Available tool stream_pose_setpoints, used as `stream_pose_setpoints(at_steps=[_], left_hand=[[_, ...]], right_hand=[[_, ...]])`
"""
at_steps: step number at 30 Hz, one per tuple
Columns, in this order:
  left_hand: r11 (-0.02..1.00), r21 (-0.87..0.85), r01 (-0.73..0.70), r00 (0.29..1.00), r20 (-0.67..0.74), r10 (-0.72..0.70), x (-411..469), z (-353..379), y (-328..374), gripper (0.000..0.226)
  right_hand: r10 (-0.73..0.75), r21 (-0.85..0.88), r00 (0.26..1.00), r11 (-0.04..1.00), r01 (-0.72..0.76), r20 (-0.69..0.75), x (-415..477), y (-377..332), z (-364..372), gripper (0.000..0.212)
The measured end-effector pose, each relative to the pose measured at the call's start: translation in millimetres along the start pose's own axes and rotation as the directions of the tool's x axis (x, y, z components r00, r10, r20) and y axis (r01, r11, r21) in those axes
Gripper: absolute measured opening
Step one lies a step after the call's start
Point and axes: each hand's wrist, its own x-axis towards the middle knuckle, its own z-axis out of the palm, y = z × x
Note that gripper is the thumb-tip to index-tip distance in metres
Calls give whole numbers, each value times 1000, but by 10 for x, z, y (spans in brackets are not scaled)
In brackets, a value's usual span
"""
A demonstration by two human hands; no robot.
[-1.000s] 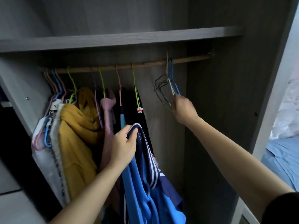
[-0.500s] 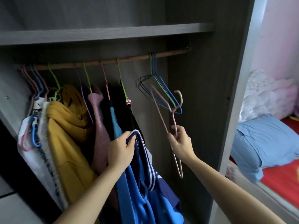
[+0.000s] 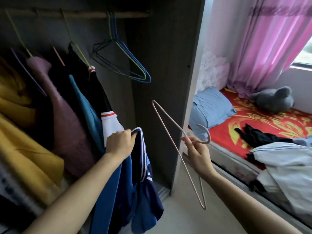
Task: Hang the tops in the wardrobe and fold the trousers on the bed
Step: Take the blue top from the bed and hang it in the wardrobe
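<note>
Left hand [image 3: 119, 144] around blue top [image 3: 125, 191]

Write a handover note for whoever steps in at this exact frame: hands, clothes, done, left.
Left hand: grips the collar of the blue top, held in front of the wardrobe.
Right hand: pinches a pink wire hanger near its hook, off the rail.
Done: several garments hang on the rail, spare hangers beside them.
To do: put the blue top on the hanger and hang it; a black garment and pale clothes lie unfolded on the bed.
</note>
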Motion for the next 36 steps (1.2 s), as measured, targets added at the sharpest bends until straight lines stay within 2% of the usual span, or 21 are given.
stream_pose_setpoints(at_steps=[3, 6, 12, 16, 20, 25, 29, 31, 33, 36], left_hand=[[997, 18, 75, 996, 49, -76, -8, 103, 22, 58], [992, 35, 118, 986, 116, -121, 53, 128, 75, 61], [974, 228, -18, 997, 74, 2, 161, 20, 359, 55], [959, 285, -4, 997, 70, -16, 243, -30, 510, 50], [961, 261, 92, 992, 56, -110, 288, -22, 608, 43], [962, 181, 203, 974, 63, -218, 309, -51, 849, 39], [981, 3, 194, 977, 93, -193, 319, -100, 1211, 39], [985, -53, 166, 983, 88, -161, 331, -129, 1364, 44], [990, -31, 139, 989, 58, -137, 357, -192, 1420, 42], [982, 139, 129, 990, 32, -135, 364, -322, 1336, 33]], right_hand=[[-22, -97, 1000, 995, 24, 19, -217, 84, -326, 25], [-9, -180, 984, 983, 42, 178, -343, 62, -601, 26], [-63, -286, 921, 940, 184, 385, -315, -97, -794, 30], [-109, -311, 908, 917, 248, 404, -201, -141, -881, 25], [-189, -234, 908, 928, 290, 374, -193, -124, -1095, 28], [-218, -179, 872, 930, 322, 439, -156, -122, -1243, 32], [-97, -234, 879, 945, 229, 466, -10, -42, -1063, 28], [-9, -293, 897, 944, 154, 443, 81, 8, -914, 29], [49, -334, 942, 940, 70, 333, 199, 38, -834, 30], [9, -148, 997, 989, 3, 79, 330, 34, -830, 27]])
